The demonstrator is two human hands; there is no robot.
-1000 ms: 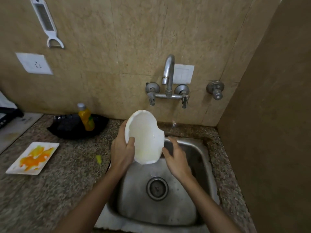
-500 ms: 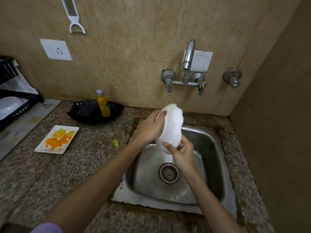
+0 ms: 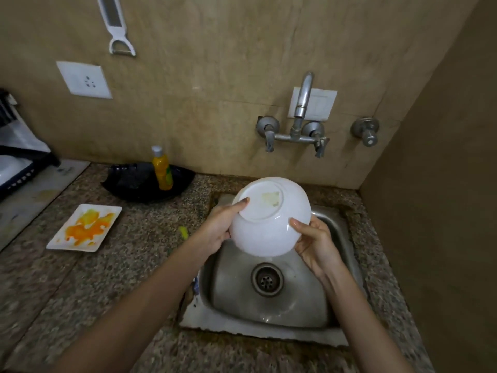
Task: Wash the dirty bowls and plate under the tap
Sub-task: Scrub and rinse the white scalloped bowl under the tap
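Note:
A white bowl (image 3: pixel 269 232) is held upside down over the steel sink (image 3: pixel 271 308), its base facing me with a pale yellowish smear on it. My left hand (image 3: pixel 217 228) grips its left side, one finger lying on the base ring. My right hand (image 3: pixel 314 243) holds its right side, thumb on the outer wall. The tap (image 3: pixel 302 103) stands on the wall above; no water is seen running. A white rectangular plate (image 3: pixel 84 228) smeared with orange and yellow lies on the counter at the left.
A yellow soap bottle (image 3: pixel 162 169) stands on a black dish (image 3: pixel 139 183) behind the plate. A dish rack (image 3: pixel 16 168) sits at the far left. A peeler (image 3: pixel 115 25) and a wall socket (image 3: pixel 84 80) are on the tiled wall. A side wall closes the right.
The bowl has been turned from facing me to upside down, base up. My right hand moved from under the rim to its right side. The view shifted left and back.

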